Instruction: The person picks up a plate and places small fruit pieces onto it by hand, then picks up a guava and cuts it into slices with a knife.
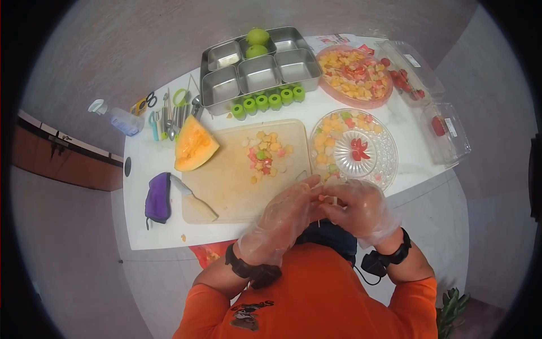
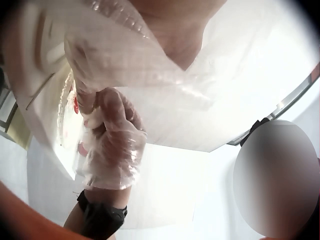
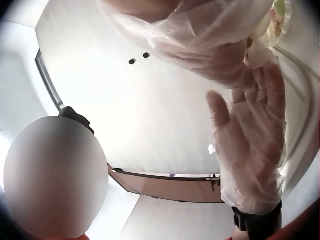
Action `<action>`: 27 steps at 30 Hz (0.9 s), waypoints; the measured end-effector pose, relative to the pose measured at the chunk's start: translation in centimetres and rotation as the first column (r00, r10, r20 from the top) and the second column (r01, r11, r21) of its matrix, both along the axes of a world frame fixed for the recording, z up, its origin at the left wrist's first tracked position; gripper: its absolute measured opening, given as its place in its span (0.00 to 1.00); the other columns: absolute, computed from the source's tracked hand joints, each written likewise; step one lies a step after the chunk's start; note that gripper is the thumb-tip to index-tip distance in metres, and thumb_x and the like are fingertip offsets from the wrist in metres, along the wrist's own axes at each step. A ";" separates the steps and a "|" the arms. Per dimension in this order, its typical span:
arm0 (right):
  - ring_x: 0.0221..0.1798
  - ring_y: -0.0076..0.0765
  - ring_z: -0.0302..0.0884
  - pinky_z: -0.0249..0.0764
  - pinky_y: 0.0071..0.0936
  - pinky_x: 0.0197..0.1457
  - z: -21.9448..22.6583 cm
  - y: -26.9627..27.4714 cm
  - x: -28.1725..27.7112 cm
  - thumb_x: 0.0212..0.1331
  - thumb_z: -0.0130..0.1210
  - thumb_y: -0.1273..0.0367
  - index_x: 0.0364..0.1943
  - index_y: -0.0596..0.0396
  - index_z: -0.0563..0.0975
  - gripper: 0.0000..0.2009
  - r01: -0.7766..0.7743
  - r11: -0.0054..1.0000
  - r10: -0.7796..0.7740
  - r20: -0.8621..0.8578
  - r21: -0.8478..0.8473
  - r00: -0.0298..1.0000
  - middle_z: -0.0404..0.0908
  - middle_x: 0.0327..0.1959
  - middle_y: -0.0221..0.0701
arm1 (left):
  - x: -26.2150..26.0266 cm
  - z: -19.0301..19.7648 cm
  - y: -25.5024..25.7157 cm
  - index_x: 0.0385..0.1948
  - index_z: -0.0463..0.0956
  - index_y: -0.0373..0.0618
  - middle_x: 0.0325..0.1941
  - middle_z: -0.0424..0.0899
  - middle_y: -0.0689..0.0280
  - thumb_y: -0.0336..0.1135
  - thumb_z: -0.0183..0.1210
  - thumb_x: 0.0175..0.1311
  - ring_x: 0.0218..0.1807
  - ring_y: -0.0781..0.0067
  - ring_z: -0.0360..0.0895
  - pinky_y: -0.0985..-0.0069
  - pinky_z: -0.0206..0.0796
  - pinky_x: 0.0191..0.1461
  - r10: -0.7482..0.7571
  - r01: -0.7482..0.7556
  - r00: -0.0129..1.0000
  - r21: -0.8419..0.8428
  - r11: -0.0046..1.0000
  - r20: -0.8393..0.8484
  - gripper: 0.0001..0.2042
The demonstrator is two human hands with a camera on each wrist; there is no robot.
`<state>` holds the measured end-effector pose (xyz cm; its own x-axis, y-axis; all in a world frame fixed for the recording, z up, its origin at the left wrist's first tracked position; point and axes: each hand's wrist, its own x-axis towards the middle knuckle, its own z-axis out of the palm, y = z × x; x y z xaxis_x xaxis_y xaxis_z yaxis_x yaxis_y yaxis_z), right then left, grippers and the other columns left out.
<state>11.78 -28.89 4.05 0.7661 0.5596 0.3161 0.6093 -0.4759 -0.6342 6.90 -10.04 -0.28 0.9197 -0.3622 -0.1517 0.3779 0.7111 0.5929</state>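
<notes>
Both hands wear clear plastic gloves and meet over the front edge of the cutting board point(image 1: 220, 203). The left hand point(image 1: 282, 217) is held flat, its straight fingers under small fruit pieces, one red point(image 1: 322, 198). In the right wrist view that left hand point(image 3: 252, 132) shows its palm with the thumb apart. Thumb and curled fingers of the right hand point(image 1: 364, 212) pinch a small pale fruit piece point(image 1: 334, 201) at the left fingertips. Star-shaped fruit pieces point(image 1: 264, 155) lie on the board. Beyond the hands, a glass plate point(image 1: 387, 152) holds a ring of fruit shapes around red slices point(image 1: 359, 149).
A melon wedge point(image 1: 195, 146) and a knife point(image 1: 200, 207) lie at the board's left, near a purple pouch point(image 1: 158, 196). Behind stand a steel tray point(image 1: 212, 105), green-topped cutters point(image 1: 262, 103) and a pink fruit platter point(image 1: 361, 103). Clear boxes point(image 1: 451, 144) with strawberries are at right.
</notes>
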 end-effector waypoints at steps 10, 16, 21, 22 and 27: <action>0.26 0.45 0.81 0.76 0.35 0.29 -1.7 0.6 0.4 0.50 0.64 0.71 0.31 0.51 0.84 0.04 0.097 0.993 -0.095 0.031 -0.066 0.995 0.81 0.24 0.39 | -0.7 0.7 -0.7 0.71 0.51 0.35 0.72 0.63 0.47 0.44 0.49 0.76 0.68 0.54 0.68 0.58 0.61 0.70 0.026 -0.022 0.999 0.108 0.994 -0.034 0.30; 0.24 0.38 0.80 0.74 0.30 0.28 -1.8 -0.6 0.8 0.50 0.65 0.72 0.30 0.55 0.83 0.04 0.129 0.991 -0.132 -0.158 -0.029 0.979 0.81 0.23 0.37 | -0.4 0.2 -1.2 0.70 0.54 0.32 0.68 0.69 0.50 0.40 0.56 0.73 0.65 0.56 0.72 0.60 0.64 0.68 0.060 -0.045 0.987 0.101 0.994 -0.148 0.31; 0.29 0.32 0.81 0.76 0.26 0.35 -2.8 -2.4 2.0 0.54 0.65 0.73 0.35 0.56 0.84 0.05 0.173 0.984 -0.176 -0.244 -0.034 0.954 0.83 0.28 0.38 | 1.0 0.0 -1.3 0.66 0.63 0.35 0.62 0.74 0.54 0.34 0.57 0.71 0.60 0.60 0.76 0.64 0.68 0.64 0.181 -0.143 0.978 0.306 0.941 -0.100 0.25; 0.29 0.32 0.81 0.76 0.26 0.35 -2.9 -2.7 2.0 0.54 0.65 0.73 0.35 0.56 0.84 0.05 0.175 0.984 -0.178 -0.242 -0.035 0.954 0.83 0.28 0.38 | 1.2 -0.3 -1.0 0.66 0.63 0.35 0.62 0.74 0.54 0.34 0.57 0.71 0.60 0.60 0.76 0.64 0.68 0.64 0.179 -0.142 0.979 0.305 0.942 -0.099 0.25; 0.31 0.20 0.77 0.73 0.21 0.37 -4.0 -4.2 2.0 0.58 0.61 0.75 0.37 0.60 0.83 0.05 0.474 0.864 -0.327 -0.526 0.171 0.786 0.83 0.29 0.28 | 1.1 -0.8 1.1 0.64 0.68 0.39 0.59 0.77 0.55 0.29 0.60 0.68 0.53 0.61 0.80 0.66 0.73 0.57 0.305 -0.290 0.952 0.329 0.899 0.007 0.23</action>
<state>13.76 -33.06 0.00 0.9928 0.1120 -0.0435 0.0007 -0.3670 -0.9302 8.05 -8.95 -1.07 0.9666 0.0024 -0.2562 0.2096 0.5677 0.7961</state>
